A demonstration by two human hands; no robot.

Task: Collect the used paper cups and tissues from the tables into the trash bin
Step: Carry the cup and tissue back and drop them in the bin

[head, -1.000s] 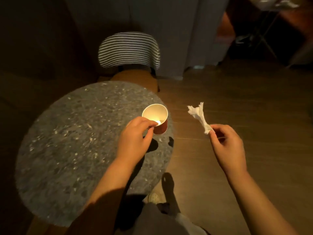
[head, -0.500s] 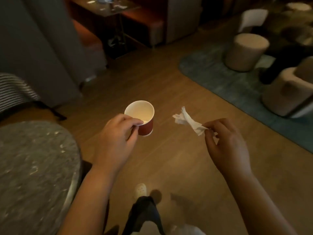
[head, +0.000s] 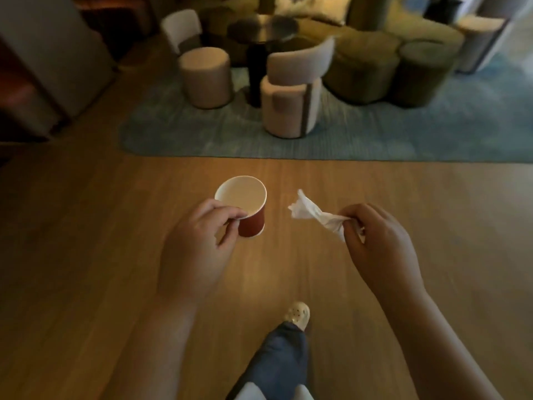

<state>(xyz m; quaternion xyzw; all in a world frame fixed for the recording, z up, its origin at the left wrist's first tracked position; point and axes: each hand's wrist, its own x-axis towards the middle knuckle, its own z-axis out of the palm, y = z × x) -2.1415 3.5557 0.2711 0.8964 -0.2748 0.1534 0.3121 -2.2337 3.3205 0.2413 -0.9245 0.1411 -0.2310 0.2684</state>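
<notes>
Wooden floor [head: 86, 255] fills the near part of the view, on the near side of a blue-green rug [head: 202, 140]. Short of the rug's near edge, the left hand [head: 199, 243] holds a paper cup [head: 245, 209] in the air, pinching it at the near rim with its fingers curled against the red outer wall. The cup stands roughly upright, its white inside facing the camera.

Just right of the cup and not touching it, a crumpled white tissue [head: 311, 213] juts out toward the cup. The right hand [head: 380, 246] pinches its twisted end in curled fingers, level with the left hand and equally short of the rug.

Farther from the rug, between the two forearms, a leg in dark blue trousers [head: 279, 362] ends in a pale perforated clog [head: 298, 314] on the floor.

On the rug, from left to right, stand a round beige stool [head: 206, 77], a pale chair [head: 291, 108] with a dark round worktop [head: 261, 28] behind it, and olive seats [head: 363, 73], all blurred.
</notes>
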